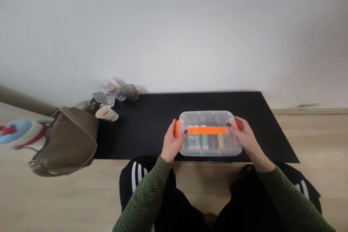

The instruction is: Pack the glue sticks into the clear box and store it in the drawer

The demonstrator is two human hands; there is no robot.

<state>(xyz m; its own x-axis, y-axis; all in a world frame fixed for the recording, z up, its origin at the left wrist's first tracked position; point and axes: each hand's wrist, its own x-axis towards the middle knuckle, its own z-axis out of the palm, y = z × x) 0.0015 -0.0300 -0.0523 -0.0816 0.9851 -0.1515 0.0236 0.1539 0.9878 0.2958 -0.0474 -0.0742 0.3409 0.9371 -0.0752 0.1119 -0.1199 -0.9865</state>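
Observation:
A clear plastic storage box point(210, 148) with its lid on and an orange handle point(209, 130) lies over the front part of the black table. Through the plastic I make out several green-and-white tubes point(197, 141) and a small yellow item point(221, 141). My left hand point(173, 139) grips the box's left end at an orange latch point(177, 129), thumb on the lid. At the opposite end, my right hand point(246, 137) holds the box the same way, its thumb near the handle's end. The fingers beneath are hidden. Whether the box rests on the table or is slightly lifted, I cannot tell.
The black table point(152, 116) stands against a pale wall. Toward its left end are a paper cup point(107, 114) with amber liquid, a dark glass point(129, 92), a white bottle point(112, 88) and a flat white-and-grey object point(102, 98). A brown bag point(70, 141) sits at the left edge.

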